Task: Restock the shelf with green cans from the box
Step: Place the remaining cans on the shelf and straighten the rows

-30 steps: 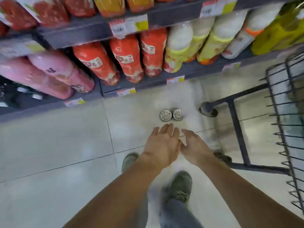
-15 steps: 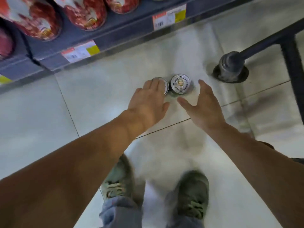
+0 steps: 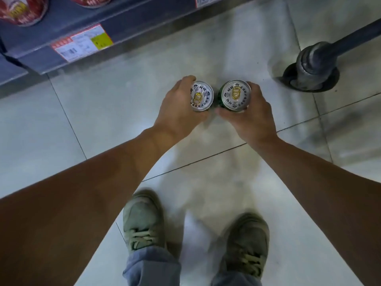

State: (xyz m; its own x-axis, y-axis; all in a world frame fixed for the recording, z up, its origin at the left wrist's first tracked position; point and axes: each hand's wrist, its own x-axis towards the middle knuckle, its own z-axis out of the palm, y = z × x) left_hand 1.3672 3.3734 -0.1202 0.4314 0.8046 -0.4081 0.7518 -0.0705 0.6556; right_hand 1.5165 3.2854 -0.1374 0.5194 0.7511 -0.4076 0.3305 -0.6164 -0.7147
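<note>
Now you have one green can in each hand, both low over the tiled floor [image 3: 103,112]. Your left hand [image 3: 177,109] wraps its fingers around the left can [image 3: 201,96] from the outer side, and your right hand [image 3: 250,115] holds the right can [image 3: 235,95] in the same way, with the thumb in front of it. The two cans are just beside each other between your hands, almost touching. I cannot tell if they rest on the floor or are a little lifted.

What could go wrong: each grip is from one side only, so a can may slip down or tip if you lift fast. The cans may also knock together between your hands. To the right of your right hand stands the cart wheel [image 3: 309,69], near enough to bump if you swing that way. The shelf edge [image 3: 61,58] with its price label [image 3: 81,43] is beyond your left hand.

Both cans stand upright and closed, with silver lids, printed rings and golden pull tabs. Green side shows only on the right one.
</note>
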